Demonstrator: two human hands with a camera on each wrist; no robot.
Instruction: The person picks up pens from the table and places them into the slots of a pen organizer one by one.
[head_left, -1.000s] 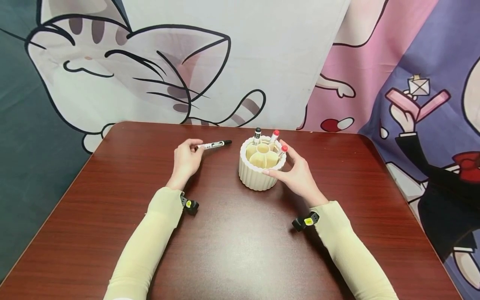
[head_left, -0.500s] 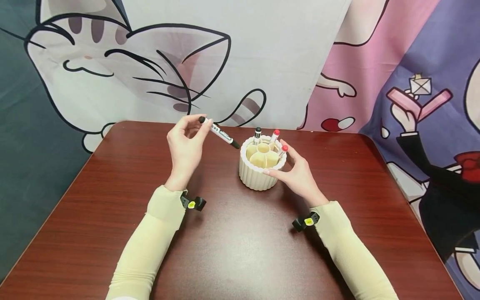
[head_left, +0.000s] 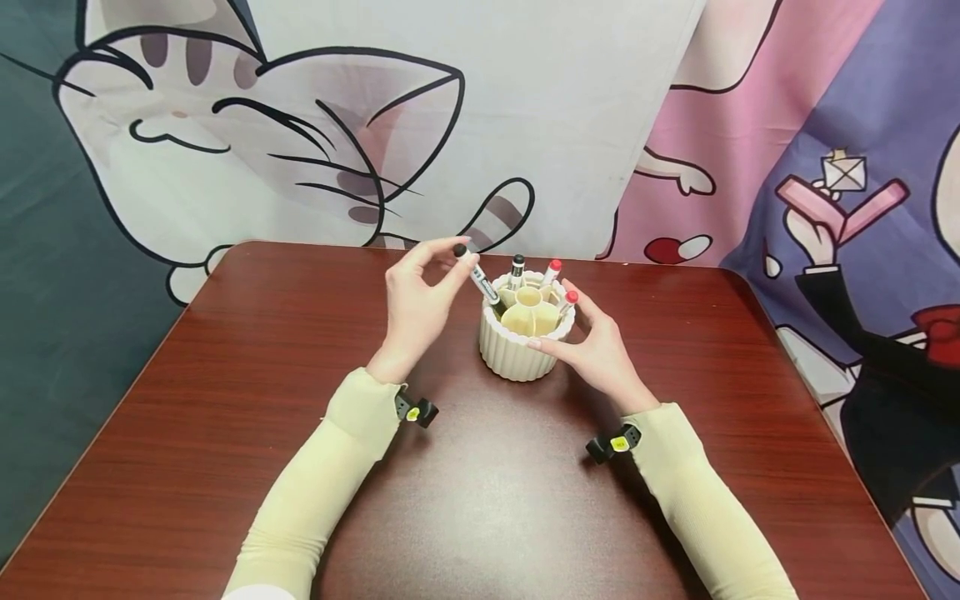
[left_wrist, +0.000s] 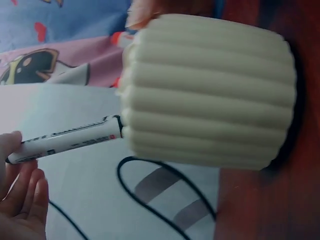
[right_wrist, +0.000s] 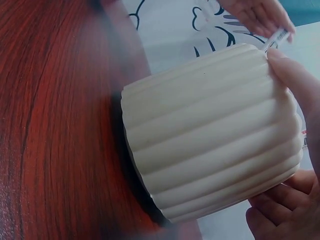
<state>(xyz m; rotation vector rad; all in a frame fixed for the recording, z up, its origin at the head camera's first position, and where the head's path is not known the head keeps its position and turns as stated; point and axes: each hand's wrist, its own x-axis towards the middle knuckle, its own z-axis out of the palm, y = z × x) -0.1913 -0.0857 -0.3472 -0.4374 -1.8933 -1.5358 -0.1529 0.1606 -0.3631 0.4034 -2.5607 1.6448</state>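
Note:
A cream ribbed pen holder (head_left: 517,357) stands upright on the table, divided inside into several compartments. My left hand (head_left: 417,302) pinches a white whiteboard marker (head_left: 483,283) near its upper end. The marker leans, its black-capped lower end inside the left compartment; in the left wrist view that cap is hidden behind the ribbed wall. My right hand (head_left: 600,354) grips the holder from the right, thumb at the front rim and fingers behind. Also in the holder are a black-capped marker (head_left: 517,273) at the back and two red-capped markers (head_left: 551,272) toward the right.
The dark red wooden table (head_left: 480,500) has its far edge just behind the holder. Beyond it hangs a cartoon-printed cloth (head_left: 570,125). Each wrist wears a small black camera, such as the left wrist camera (head_left: 422,412).
My left hand has lifted the marker off the table, tilted it cap-down and carried it right, its lower end now inside the holder. My right hand has kept its grip in place.

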